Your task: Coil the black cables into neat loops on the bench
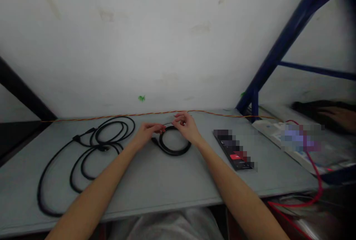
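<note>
A black cable (175, 154) lies coiled in a ring on the grey table (155, 195), with one plug end at its left. Over the far side of this coil, my left hand (150, 130) and my right hand (187, 123) face each other. Both are closed in a pinch. Between their fingertips runs a short thin strand (168, 123), too small to tell whether it is a tie or a wire. The fingers hide part of the coil's far edge.
Loose black cables (112, 121) with connectors spread over the table's left side. A phone-like dark device (233, 151), partly pixelated, lies to the right. Beyond it are a white power strip (286, 145) and a red cable (317, 173). Blue frame posts (278, 51) and a wall border the table.
</note>
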`<control>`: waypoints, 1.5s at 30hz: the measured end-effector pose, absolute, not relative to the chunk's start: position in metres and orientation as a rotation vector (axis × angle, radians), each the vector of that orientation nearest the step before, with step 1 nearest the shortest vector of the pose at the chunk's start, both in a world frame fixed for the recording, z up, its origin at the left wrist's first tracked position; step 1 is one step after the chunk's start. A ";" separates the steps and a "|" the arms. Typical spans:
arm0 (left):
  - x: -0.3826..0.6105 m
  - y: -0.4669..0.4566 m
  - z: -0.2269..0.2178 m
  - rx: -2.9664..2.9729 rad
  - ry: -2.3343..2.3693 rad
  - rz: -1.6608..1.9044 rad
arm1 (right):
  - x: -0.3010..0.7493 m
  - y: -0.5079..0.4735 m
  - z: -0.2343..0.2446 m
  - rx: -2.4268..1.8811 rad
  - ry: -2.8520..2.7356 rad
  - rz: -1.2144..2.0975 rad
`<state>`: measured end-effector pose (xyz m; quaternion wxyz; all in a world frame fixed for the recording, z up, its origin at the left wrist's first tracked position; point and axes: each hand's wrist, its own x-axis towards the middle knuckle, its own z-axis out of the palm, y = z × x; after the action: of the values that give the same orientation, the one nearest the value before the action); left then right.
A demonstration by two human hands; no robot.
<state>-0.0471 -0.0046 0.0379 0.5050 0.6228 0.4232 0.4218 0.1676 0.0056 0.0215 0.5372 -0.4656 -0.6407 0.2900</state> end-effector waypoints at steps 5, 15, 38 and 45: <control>-0.049 -0.005 0.036 1.557 0.994 0.936 | 0.175 0.012 0.015 -1.138 -1.545 0.561; -0.045 -0.025 0.044 2.455 0.884 0.720 | 0.236 0.033 -0.003 -1.638 -1.372 0.221; -0.034 -0.032 0.047 2.131 1.030 0.888 | 0.237 0.018 0.030 -1.411 -1.803 0.390; -0.045 -0.019 0.051 1.948 1.084 1.073 | 0.236 0.003 0.040 -1.313 -1.986 0.772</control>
<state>-0.0449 -0.0192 0.0508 0.3278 0.7439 0.4138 0.4098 0.2359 0.0027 0.0399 0.3139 -0.4982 -0.7533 0.2930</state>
